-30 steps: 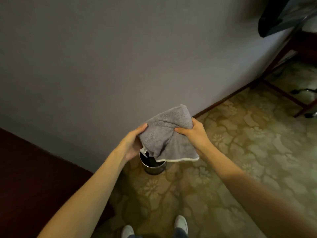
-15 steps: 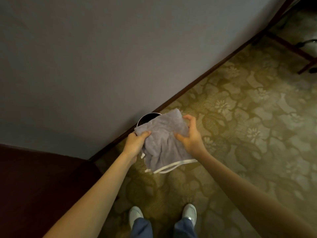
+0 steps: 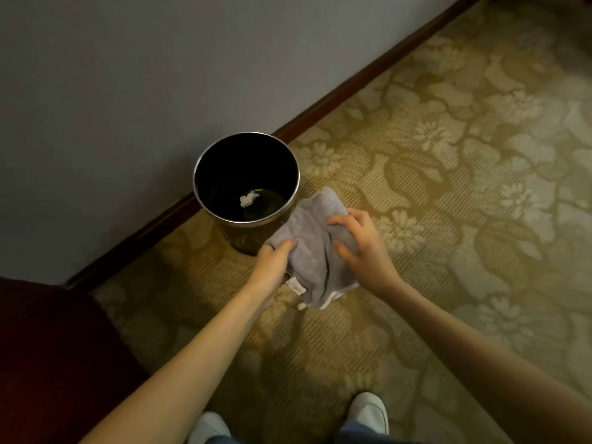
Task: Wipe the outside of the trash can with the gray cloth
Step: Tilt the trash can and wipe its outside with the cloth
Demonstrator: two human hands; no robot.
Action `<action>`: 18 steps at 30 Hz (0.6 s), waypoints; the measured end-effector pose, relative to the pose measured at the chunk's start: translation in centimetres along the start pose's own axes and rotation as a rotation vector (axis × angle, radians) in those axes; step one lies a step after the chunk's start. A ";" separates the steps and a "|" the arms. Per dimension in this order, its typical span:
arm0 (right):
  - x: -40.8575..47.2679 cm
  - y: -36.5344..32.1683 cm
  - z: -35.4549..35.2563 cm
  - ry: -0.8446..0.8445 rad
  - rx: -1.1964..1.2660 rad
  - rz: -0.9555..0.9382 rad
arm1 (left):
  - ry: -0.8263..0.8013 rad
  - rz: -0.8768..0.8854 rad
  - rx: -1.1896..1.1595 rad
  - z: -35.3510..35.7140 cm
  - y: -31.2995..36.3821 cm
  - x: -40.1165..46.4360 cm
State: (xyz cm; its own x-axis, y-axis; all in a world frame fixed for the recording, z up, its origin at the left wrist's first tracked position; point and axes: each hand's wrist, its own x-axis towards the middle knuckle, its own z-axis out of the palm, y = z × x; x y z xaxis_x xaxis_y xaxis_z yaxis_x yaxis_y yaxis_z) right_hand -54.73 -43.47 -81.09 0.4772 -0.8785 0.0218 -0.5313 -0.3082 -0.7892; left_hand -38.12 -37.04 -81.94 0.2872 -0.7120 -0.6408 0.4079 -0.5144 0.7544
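A round metal trash can (image 3: 293, 200) with a dark inside stands on the carpet against the wall; a scrap of white paper lies at its bottom. The gray cloth (image 3: 312, 248), bunched and edged in white, hangs just to the right of and below the can's rim, covering part of its near side. My left hand (image 3: 272, 265) grips the cloth's left edge. My right hand (image 3: 358, 245) holds its right side with fingers spread over it. I cannot tell whether the cloth touches the can.
A gray wall (image 3: 128, 75) with a dark baseboard (image 3: 352, 81) runs diagonally behind the can. Dark red furniture (image 3: 48, 354) fills the lower left. Patterned carpet (image 3: 464, 187) spreads to the right. My two white shoes (image 3: 368, 411) show at the bottom.
The view has tilted down and closer, so the whole can opening now shows. Both hands have brought the cloth down from in front of the can to its right near side.
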 end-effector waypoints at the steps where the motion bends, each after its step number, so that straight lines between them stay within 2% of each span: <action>1: 0.2 1.8 0.7 0.015 0.003 -0.004 | 0.005 0.005 0.005 0.1 -1.8 1.4; 6: 2.0 9.8 3.5 0.095 -0.010 0.179 | 0.044 0.067 -0.015 -0.6 -8.6 7.6; 10: 2.3 12.8 6.4 -0.112 -0.013 0.207 | 0.107 0.207 0.098 -0.8 -10.8 11.2; 13: 1.6 12.7 7.8 -0.322 0.016 0.220 | 0.048 0.177 0.161 0.3 -10.5 12.1; 15: 1.1 12.2 8.1 -0.365 -0.049 0.172 | 0.010 0.181 0.214 1.0 -10.0 11.9; 18: 0.4 12.0 8.5 -0.324 -0.223 0.101 | -0.032 0.244 0.322 2.0 -9.4 11.0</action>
State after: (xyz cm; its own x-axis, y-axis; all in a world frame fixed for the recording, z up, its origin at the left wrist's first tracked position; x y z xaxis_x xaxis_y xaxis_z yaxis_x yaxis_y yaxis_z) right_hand -54.94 -44.42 -95.80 0.5920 -0.7588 -0.2716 -0.7086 -0.3295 -0.6240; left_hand -40.53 -40.99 -95.81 0.3125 -0.8438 -0.4362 0.0372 -0.4480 0.8932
